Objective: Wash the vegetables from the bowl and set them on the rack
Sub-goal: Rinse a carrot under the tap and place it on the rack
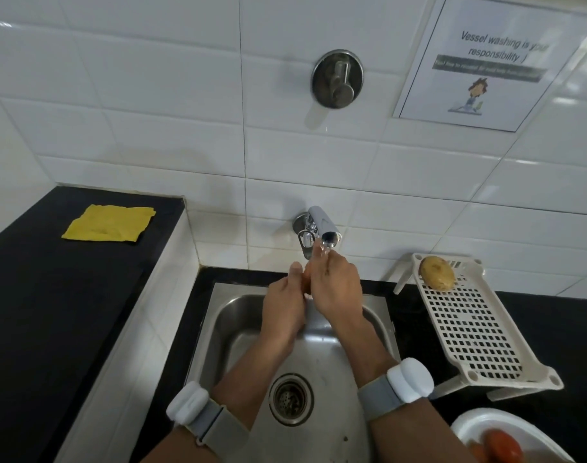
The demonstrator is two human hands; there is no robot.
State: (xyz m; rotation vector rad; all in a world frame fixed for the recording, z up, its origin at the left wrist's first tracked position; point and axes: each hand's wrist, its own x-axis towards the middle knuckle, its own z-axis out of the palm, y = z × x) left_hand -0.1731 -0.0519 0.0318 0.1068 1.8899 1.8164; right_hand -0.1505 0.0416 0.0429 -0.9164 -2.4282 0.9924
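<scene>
While water runs from the tap [325, 228], both hands meet under the spout above the steel sink [378, 315]. From the head camera, the left hand [283, 310] curls in from the left with its thumb raised, and the right hand [335, 289] closes over it from the right, fingers bent toward the stream. A sliver of orange shows between the two palms (too little of it is visible to name the vegetable), so both hands appear to be wrapped round one item, held directly under the falling water. Each wrist carries a grey strap with a white band unit [409, 379].

To the right of the sink, the cream plastic rack [469, 335] stands on the black counter [579, 329], and a potato [437, 273] lies at its far end, near the tiled wall. At the lower right corner, the white bowl [479, 426] holds a red tomato [504, 449], with something orange just beside it at the frame edge. A yellow cloth [108, 223] lies flat on the raised black ledge to the left, well apart from the sink. A printed notice [485, 61] is stuck on the wall tiles at upper right.
</scene>
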